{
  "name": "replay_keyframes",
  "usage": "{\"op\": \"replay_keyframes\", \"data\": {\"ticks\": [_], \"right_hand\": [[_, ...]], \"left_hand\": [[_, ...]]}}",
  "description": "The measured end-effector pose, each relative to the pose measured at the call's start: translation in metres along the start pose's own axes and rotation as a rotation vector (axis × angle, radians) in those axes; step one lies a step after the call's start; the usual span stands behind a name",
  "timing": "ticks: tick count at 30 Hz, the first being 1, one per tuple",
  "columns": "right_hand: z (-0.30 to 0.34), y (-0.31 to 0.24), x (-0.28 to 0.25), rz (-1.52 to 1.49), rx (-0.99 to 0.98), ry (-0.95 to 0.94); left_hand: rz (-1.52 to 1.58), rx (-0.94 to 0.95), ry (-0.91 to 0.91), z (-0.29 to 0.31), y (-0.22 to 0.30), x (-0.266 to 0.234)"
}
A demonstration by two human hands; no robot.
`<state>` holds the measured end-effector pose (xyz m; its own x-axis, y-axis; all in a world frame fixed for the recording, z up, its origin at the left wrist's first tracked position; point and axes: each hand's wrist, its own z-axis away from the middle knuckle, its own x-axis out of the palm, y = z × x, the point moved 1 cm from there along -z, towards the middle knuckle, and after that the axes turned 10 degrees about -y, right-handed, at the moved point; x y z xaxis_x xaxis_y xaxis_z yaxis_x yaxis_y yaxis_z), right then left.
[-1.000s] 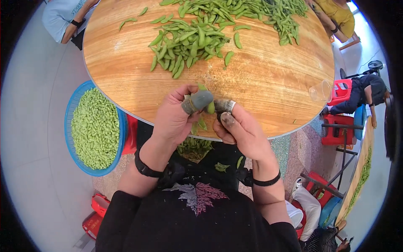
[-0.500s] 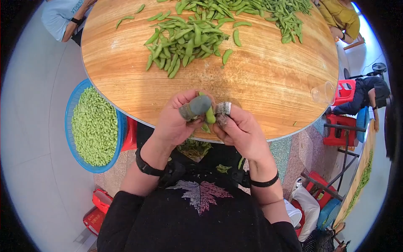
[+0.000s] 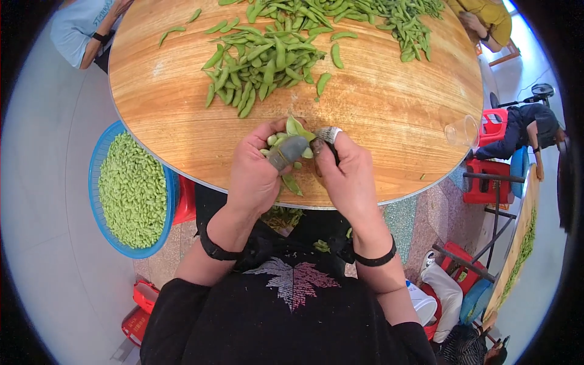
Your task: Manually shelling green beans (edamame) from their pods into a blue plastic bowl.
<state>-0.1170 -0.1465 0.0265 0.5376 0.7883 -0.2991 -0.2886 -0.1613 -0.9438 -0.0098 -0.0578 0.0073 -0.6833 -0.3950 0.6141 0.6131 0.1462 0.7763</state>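
Pod [image 3: 297,128]: gaping just above the frame's centre, its long axis slanting from upper left to lower right, one tip pointing up-left.
Left hand [image 3: 257,173]: clutching pod and beans [image 3: 272,140] under its thumb.
Right hand [image 3: 348,173]: pinching the pod's right edge.

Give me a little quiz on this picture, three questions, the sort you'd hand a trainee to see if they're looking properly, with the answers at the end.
1. Pick one: the blue basket is full of a) whole pods, b) shelled beans, c) leaves.
2. True or false: the left hand, which holds a green pod, wears a gray cover on its thumb.
3. Fill the gap: the clear plastic cup is near the ____ edge of the wooden table in the picture.

Key: 1. b; 2. true; 3. right.
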Motion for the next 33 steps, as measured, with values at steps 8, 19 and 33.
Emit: {"op": "replay_keyframes", "data": {"ticks": [8, 19, 33], "right_hand": [[0.004, -0.003, 0.006, -0.006, -0.079, 0.076], [0.002, -0.016, 0.027, -0.596, 0.000, 0.008], [-0.002, -0.016, 0.052, -0.965, -0.063, 0.072]], "left_hand": [[-0.022, -0.027, -0.118, 0.005, 0.006, -0.008], [-0.932, 0.346, -0.276, 0.018, 0.024, -0.017], [-0.154, -0.058, -0.193, 0.019, 0.024, -0.035]]}}
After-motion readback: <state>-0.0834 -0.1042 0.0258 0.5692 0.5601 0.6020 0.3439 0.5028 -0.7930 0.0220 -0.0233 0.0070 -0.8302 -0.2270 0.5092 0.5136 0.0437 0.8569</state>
